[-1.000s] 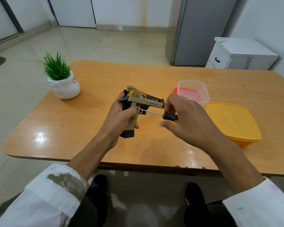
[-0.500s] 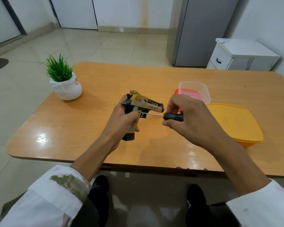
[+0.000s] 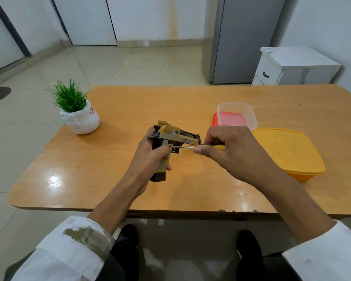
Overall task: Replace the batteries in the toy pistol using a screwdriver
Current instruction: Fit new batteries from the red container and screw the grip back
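Bare wood shows on the table [image 3: 190, 98] across its far middle, along the near edge, and between the potted plant [image 3: 79, 118] at far left and the left hand [image 3: 150, 157], which grips the toy pistol [image 3: 170, 134] mid-table. To the right, a clear tub [image 3: 239, 109], a red lid [image 3: 215, 119] against it and a yellow box [image 3: 286, 149] stand close beside the right hand [image 3: 231, 147], which holds the screwdriver [image 3: 182, 147].

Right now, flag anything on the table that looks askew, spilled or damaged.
Only small dark chip-like marks along the table at its near edge. Nothing spilled; the left hand grips the toy pistol, the right hand the screwdriver.
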